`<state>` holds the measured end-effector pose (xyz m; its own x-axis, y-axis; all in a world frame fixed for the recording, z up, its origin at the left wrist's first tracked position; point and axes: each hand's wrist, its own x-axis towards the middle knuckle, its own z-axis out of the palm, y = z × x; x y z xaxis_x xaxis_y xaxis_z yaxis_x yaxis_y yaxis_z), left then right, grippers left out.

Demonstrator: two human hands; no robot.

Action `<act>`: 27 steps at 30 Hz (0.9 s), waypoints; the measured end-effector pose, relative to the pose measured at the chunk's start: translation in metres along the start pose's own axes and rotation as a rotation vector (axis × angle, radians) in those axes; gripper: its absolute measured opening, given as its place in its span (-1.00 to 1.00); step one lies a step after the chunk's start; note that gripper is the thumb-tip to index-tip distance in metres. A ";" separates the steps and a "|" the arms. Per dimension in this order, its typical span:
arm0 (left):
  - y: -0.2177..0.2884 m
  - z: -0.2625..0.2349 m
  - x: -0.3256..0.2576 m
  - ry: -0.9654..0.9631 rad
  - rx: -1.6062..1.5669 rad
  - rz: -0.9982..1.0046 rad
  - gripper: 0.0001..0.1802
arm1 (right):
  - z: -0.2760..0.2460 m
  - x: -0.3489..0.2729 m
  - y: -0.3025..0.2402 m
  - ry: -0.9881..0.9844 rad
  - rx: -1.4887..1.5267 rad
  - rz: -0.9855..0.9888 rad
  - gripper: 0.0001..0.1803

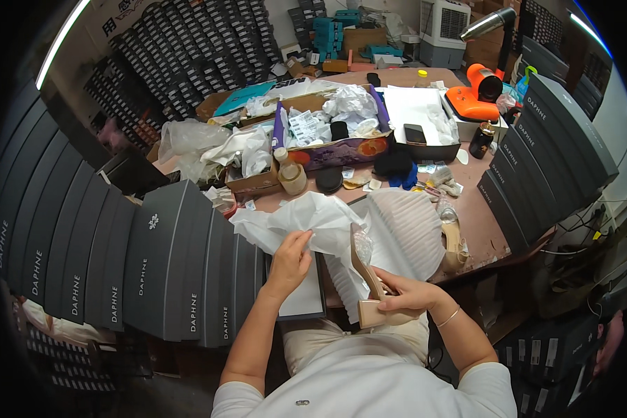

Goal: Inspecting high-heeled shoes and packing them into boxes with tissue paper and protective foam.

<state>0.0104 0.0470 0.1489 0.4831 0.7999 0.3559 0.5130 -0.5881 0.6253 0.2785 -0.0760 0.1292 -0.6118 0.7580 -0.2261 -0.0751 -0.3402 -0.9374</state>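
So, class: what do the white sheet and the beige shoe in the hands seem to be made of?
White sheet: thin tissue paper, matte, by its sharp crumples and slight translucency.
Beige shoe: probably leather or a leather-like synthetic, smooth with a low sheen; its block heel looks covered alike. The picture cannot settle which.

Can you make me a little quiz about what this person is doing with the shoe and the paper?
1. True or false: the right hand holds a beige block-heeled shoe.
2. What does the left hand pinch?
A. white tissue paper
B. a glue bottle
C. a black phone
3. Fill in: the stack of dark grey shoe boxes stands on the person's ____ side, beside the left forearm.

Key
1. True; the hand grips the shoe near its heel.
2. A; the fingers pinch the crumpled tissue paper.
3. left
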 end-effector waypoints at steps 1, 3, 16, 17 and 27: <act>-0.006 0.001 -0.003 0.037 -0.082 -0.084 -0.63 | 0.000 0.000 0.007 0.021 0.029 -0.013 0.12; -0.018 0.019 -0.006 0.201 -0.087 -0.079 -0.77 | 0.004 -0.004 0.007 0.022 0.074 0.025 0.11; 0.070 -0.027 0.001 -0.135 -0.039 0.068 -0.59 | 0.008 0.021 -0.020 0.192 -0.175 -0.240 0.02; 0.046 -0.021 -0.003 -0.134 0.021 -0.014 -0.61 | 0.009 0.013 -0.011 0.208 -0.040 -0.207 0.00; 0.007 0.074 -0.008 0.376 -1.178 -0.515 -0.77 | 0.061 -0.011 0.048 0.178 -0.048 -0.158 0.15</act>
<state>0.0625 0.0281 0.0991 0.1003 0.9937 -0.0507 -0.4286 0.0892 0.8991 0.2336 -0.1342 0.1028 -0.4468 0.8872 -0.1151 -0.1189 -0.1864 -0.9753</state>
